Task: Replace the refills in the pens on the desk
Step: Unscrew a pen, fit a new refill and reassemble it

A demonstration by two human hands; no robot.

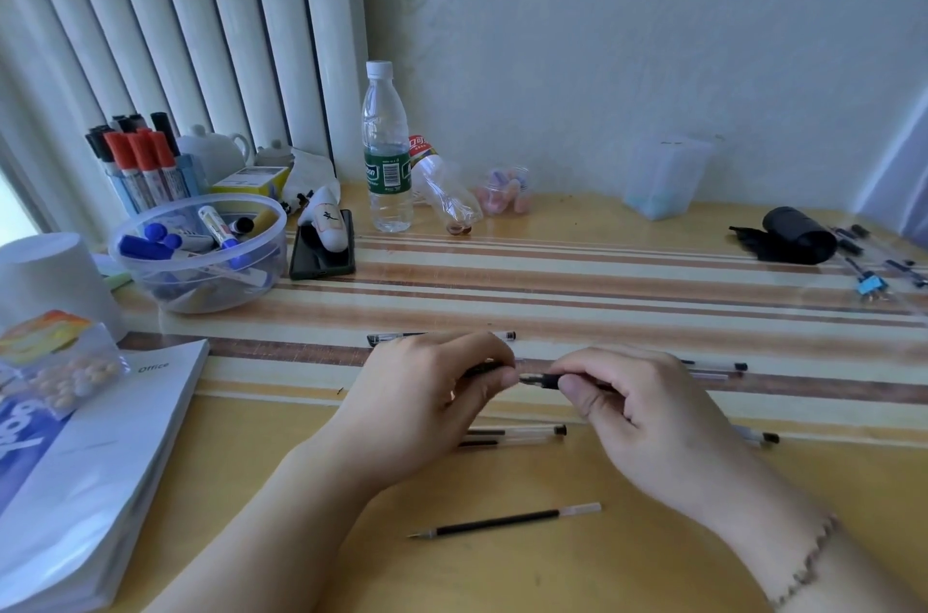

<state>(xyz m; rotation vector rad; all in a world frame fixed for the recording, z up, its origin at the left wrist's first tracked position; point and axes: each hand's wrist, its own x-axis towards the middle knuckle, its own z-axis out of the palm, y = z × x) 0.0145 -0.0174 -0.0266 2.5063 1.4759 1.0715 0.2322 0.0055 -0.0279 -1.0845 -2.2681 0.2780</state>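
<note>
On a yellow desk (pixel 502 572) with a striped mat (pixel 602 281), against a pale wall, the left hand (pixel 427 401) and right hand (pixel 648 416) each grip an end of a black pen (pixel 540 380).

Dark-gripped pen (pixel 545 380) held level above the desk; black refill (pixel 504 520) lying loose nearer, clear pens (pixel 522 431) around.
</note>
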